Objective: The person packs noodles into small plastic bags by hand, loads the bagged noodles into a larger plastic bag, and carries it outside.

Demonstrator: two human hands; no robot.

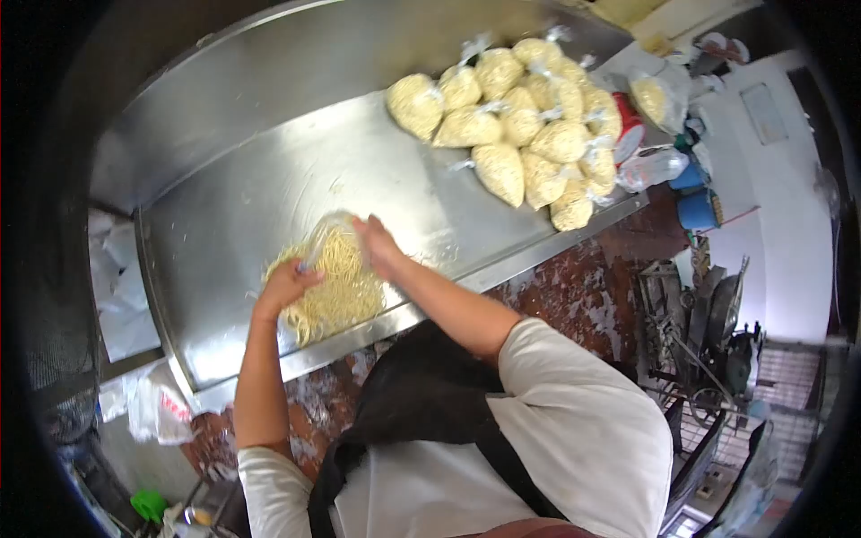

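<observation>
A loose pile of yellow noodles (334, 305) lies on the steel table near its front edge. Over the pile is a clear plastic bag (316, 235) with noodles in or behind it; its outline is hard to make out. My left hand (285, 287) is closed at the bag's left edge, thumb and fingers pinched together. On the opposite side, my right hand (377, 246) grips the bag's right edge, its fingers partly smeared by motion.
Several tied bags of noodles (520, 117) are heaped at the table's far right. A red container (630, 130) stands beside them. The table (224, 215) has a raised back wall and a front lip. Metal machinery (708, 332) stands at right on the wet floor.
</observation>
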